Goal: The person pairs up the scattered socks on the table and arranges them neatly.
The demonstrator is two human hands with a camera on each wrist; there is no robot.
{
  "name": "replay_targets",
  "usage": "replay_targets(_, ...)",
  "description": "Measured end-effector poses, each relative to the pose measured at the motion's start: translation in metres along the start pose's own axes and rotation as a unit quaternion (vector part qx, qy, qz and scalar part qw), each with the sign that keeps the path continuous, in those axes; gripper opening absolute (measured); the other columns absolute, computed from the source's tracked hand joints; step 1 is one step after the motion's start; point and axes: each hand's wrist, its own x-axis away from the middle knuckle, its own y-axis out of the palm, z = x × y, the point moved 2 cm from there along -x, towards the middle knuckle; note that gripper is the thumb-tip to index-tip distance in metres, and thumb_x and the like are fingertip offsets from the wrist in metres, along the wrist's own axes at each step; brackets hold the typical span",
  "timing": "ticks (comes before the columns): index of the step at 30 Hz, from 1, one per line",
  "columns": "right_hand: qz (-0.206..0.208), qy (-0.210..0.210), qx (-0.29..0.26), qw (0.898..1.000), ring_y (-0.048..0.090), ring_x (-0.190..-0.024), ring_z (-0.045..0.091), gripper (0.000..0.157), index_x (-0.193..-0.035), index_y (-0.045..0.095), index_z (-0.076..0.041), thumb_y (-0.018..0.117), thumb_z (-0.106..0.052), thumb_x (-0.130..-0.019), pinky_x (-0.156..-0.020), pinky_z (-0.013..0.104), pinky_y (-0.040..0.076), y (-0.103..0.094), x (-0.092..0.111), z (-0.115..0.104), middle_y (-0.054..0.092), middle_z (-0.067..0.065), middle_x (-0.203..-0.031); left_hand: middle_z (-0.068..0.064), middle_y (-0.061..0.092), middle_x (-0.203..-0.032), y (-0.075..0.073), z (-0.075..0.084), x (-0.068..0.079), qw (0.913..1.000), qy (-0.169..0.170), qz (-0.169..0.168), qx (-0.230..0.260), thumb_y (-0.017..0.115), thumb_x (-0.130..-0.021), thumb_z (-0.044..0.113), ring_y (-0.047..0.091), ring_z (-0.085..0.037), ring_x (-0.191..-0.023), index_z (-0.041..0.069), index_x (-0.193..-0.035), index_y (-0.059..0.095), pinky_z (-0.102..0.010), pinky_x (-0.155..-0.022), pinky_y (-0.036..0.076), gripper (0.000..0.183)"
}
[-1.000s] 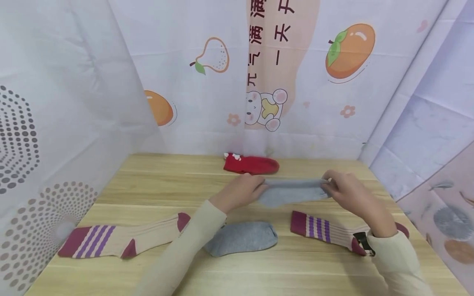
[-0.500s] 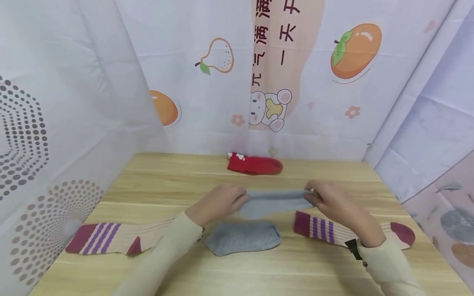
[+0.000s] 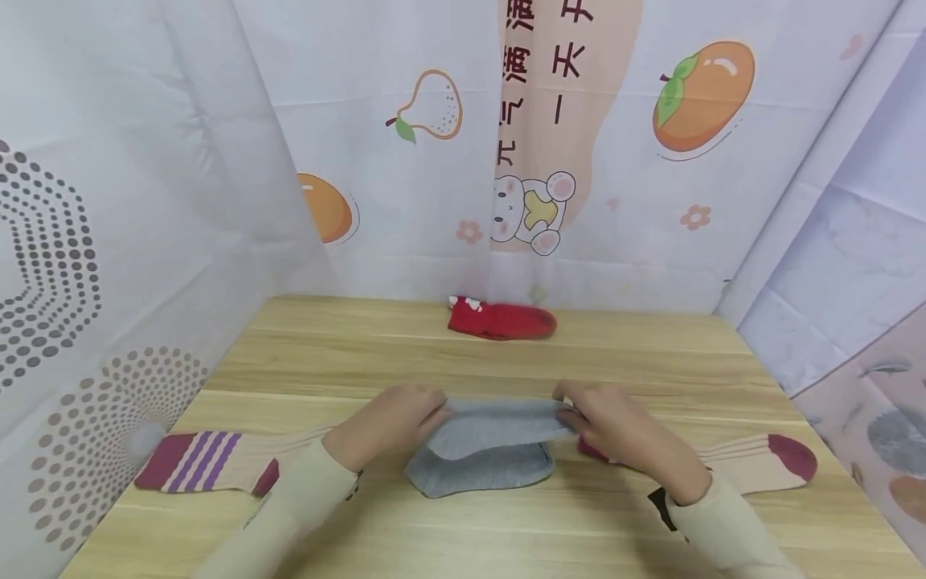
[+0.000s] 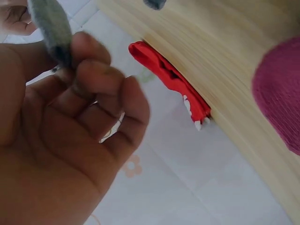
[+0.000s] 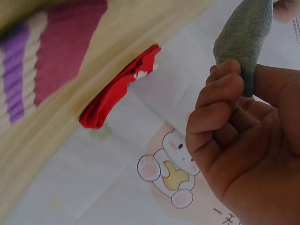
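A grey sock point(image 3: 499, 422) is stretched sideways between both hands, over a second grey sock point(image 3: 481, 474) that lies on the table. My left hand point(image 3: 394, 422) pinches its left end between thumb and fingers; the left wrist view shows that grip on the sock point(image 4: 52, 28) close up. At the other end my right hand point(image 3: 615, 426) pinches the sock, its thumb and fingertips meeting on the cloth point(image 5: 246, 44) in the right wrist view. The held sock overlaps the upper part of the lying one in the head view.
A red sock point(image 3: 502, 320) lies at the table's back edge. Cream socks with maroon ends and purple stripes lie on both sides, one at left point(image 3: 210, 462), one at right point(image 3: 760, 462) partly behind my right arm. Printed curtains point(image 3: 405, 201) hang behind the wooden table point(image 3: 347, 330).
Both hands have come down and toward me, a little to the left, with the grey sock still held taut. It now overlaps the grey sock on the table.
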Motion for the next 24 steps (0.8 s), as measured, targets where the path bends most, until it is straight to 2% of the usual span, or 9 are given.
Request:
replay_targets(4, 0.002, -0.019, -0.004, 1.0, 0.054, -0.064, 0.003, 0.017, -0.097, 0.062, -0.009, 0.075, -0.005, -0.086, -0.06, 0.026, 0.05, 0.01, -0.001, -0.01, 0.064, -0.005, -0.078, 0.01, 0.04, -0.058, -0.001, 0.002, 0.006, 0.9999, 0.003, -0.015, -0.008, 0.054, -0.102, 0.022, 0.039, -0.004, -0.054, 0.019, -0.073, 0.056, -0.022, -0.055, 0.043, 0.029)
replay_targets(11, -0.031, 0.004, 0.021, 0.999, 0.054, -0.06, 0.004, 0.02, -0.1, 0.06, -0.008, 0.075, -0.008, -0.087, -0.058, 0.029, 0.051, 0.02, 0.0, -0.021, 0.061, -0.005, -0.07, 0.01, 0.04, -0.057, -0.003, 0.008, 0.01, 0.9987, -0.003, -0.05, -0.008, 0.056, -0.102, 0.02, 0.038, -0.003, -0.052, 0.016, -0.073, 0.058, -0.023, -0.051, 0.041, 0.029)
replay_targets(18, -0.061, 0.002, -0.005, 0.998, 0.049, -0.06, 0.002, 0.02, -0.105, 0.058, -0.008, 0.072, -0.007, -0.09, -0.057, 0.025, 0.047, 0.028, 0.001, -0.027, 0.06, -0.005, -0.07, 0.008, 0.044, -0.06, -0.005, 0.009, 0.015, 0.9943, -0.032, -0.099, 0.022, 0.054, -0.102, 0.019, 0.041, -0.004, -0.054, 0.015, -0.081, 0.061, -0.024, -0.052, 0.043, 0.023)
replay_targets(24, -0.075, 0.008, -0.013, 0.997, 0.049, -0.06, 0.001, 0.019, -0.105, 0.058, -0.008, 0.071, -0.008, -0.091, -0.057, 0.024, 0.048, 0.037, 0.001, -0.027, 0.061, -0.003, -0.072, 0.008, 0.044, -0.064, -0.001, 0.007, 0.018, 0.9902, -0.033, -0.134, 0.017, 0.054, -0.102, 0.017, 0.042, -0.005, -0.058, 0.014, -0.081, 0.058, -0.025, -0.057, 0.043, 0.021)
